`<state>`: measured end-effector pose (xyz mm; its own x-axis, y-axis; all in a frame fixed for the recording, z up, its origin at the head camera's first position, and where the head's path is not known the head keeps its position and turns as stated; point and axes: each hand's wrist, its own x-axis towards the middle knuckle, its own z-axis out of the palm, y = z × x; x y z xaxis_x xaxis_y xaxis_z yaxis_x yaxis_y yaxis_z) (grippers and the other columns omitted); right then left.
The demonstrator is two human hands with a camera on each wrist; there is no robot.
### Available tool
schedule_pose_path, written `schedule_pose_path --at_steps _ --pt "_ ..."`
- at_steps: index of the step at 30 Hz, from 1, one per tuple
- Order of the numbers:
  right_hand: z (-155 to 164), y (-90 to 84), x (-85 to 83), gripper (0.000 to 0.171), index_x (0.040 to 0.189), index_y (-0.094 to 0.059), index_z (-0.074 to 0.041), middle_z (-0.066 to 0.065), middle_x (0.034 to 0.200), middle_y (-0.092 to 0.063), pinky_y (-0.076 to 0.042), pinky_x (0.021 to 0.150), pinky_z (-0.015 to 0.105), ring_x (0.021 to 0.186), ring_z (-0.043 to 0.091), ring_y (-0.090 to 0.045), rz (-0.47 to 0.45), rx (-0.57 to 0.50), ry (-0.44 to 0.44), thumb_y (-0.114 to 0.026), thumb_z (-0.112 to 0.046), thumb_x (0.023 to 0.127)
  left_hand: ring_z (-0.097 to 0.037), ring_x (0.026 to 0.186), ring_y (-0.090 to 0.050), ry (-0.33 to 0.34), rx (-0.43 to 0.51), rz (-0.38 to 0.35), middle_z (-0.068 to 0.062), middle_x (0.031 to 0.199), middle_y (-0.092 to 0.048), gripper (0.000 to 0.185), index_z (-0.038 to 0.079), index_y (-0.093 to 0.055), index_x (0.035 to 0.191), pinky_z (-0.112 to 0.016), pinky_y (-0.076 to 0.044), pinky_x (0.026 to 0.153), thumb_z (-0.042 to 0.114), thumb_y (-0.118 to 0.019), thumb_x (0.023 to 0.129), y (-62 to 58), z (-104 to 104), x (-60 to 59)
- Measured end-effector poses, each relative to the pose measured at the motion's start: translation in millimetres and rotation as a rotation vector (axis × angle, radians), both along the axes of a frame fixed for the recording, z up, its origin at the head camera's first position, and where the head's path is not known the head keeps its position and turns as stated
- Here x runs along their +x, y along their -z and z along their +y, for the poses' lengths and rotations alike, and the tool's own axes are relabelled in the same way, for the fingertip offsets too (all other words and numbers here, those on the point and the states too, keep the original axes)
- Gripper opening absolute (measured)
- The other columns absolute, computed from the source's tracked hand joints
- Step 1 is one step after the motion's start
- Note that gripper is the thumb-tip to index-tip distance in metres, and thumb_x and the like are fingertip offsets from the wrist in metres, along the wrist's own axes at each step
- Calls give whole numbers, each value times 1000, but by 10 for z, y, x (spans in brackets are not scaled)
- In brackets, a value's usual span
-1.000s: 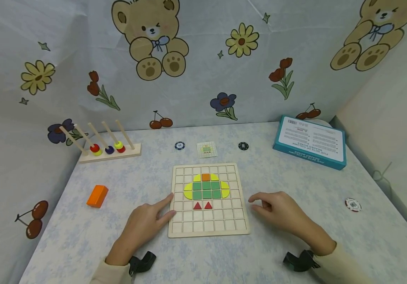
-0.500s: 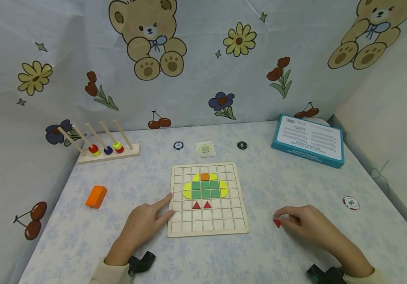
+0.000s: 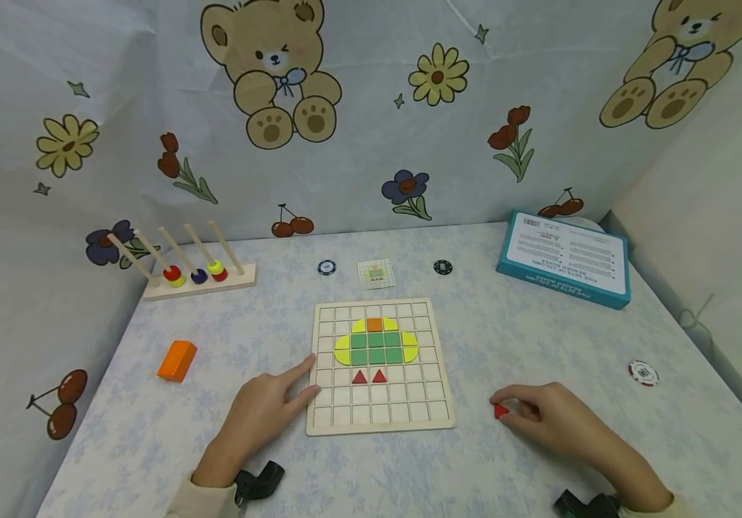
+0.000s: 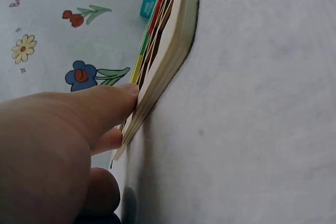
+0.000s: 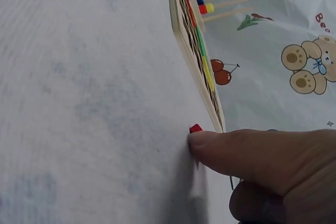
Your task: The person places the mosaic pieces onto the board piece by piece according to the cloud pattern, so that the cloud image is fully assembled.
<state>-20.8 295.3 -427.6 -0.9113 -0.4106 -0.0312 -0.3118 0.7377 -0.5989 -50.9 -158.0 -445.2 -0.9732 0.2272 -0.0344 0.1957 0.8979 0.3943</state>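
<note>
A wooden grid board (image 3: 338, 417) lies on the table, set with green squares (image 3: 376, 347), yellow rounded pieces (image 3: 342, 350) and an orange square (image 3: 374, 325). Two red triangles (image 3: 379, 376) sit in a lower row. My left hand (image 3: 260, 406) touches the board's left edge with index finger and thumb, also visible in the left wrist view. To the right of the board, my right hand (image 3: 552, 417) pinches a small red triangular piece (image 3: 500, 411) between thumb and index finger, just over the tabletop. In the right wrist view the thumb hides most of this red piece (image 5: 196, 128).
Behind the board lies a small pattern card (image 3: 376, 275), between a blue chip (image 3: 327, 267) and a black chip (image 3: 443, 267). A peg rack (image 3: 202, 284), an orange block (image 3: 177, 360), a teal box (image 3: 565, 259) and a red-white chip (image 3: 643, 373) stand farther out.
My right hand has moved right, away from the board's edge, and now holds a red triangular piece. Since half a second ago it has shifted only slightly. The left hand stays on the board.
</note>
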Motion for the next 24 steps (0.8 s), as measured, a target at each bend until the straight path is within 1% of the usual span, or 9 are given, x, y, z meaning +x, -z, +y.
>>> schedule_pose_path --at_steps 5,10,14,17,20,22,24 --pt "-67 1 -12 16 106 -75 -27 -19 56 -35 -30 48 20 49 -3 -29 3 21 9 -79 -22 91 -8 43 -24 -4 1 1 10 46 -33 61 27 -56 149 -27 -24 49 51 -69 95 0 1 -1" --pt "-209 -11 -82 19 106 -73 -28 -19 55 -35 -30 48 20 49 -3 -29 34 15 -1 -80 -20 90 -8 43 -25 -5 -1 -3 10 47 -32 61 27 -55 149 -27 -23 49 51 -69 95 0 3 3" --pt "-403 11 -165 20 107 -72 -28 -19 56 -34 -28 49 20 49 -4 -28 70 -12 -39 -79 -19 91 -8 43 -25 -6 -1 -1 10 47 -33 60 28 -55 149 -27 -23 49 51 -69 95 5 1 9" --pt "-558 43 -233 20 107 -73 -25 -19 56 -35 -28 49 20 49 -4 -28 95 -39 -72 -78 -14 91 -8 43 -24 -4 -1 -2 10 46 -32 60 28 -55 149 -27 -23 49 51 -69 95 11 -5 14" --pt "-676 71 -309 15 105 -73 -23 -19 56 -38 -29 50 20 50 -3 -31 88 -57 -89 -76 -15 92 -8 43 -23 -2 -2 -1 10 46 -30 60 27 -55 149 -27 -23 49 51 -69 95 14 -7 15" --pt "-705 78 -356 12 104 -73 -24 -18 57 -39 -30 51 21 50 -3 -33 73 -63 -77 -77 -19 93 -8 43 -23 2 -4 1 10 46 -31 60 28 -55 149 -27 -23 49 52 -68 95 15 -7 12" --pt "-689 73 -389 13 104 -74 -25 -17 56 -39 -30 51 21 50 -2 -33 62 -67 -49 -78 -21 93 -8 43 -23 11 -1 4 9 46 -32 61 27 -54 150 -27 -23 49 52 -68 96 13 -3 4"
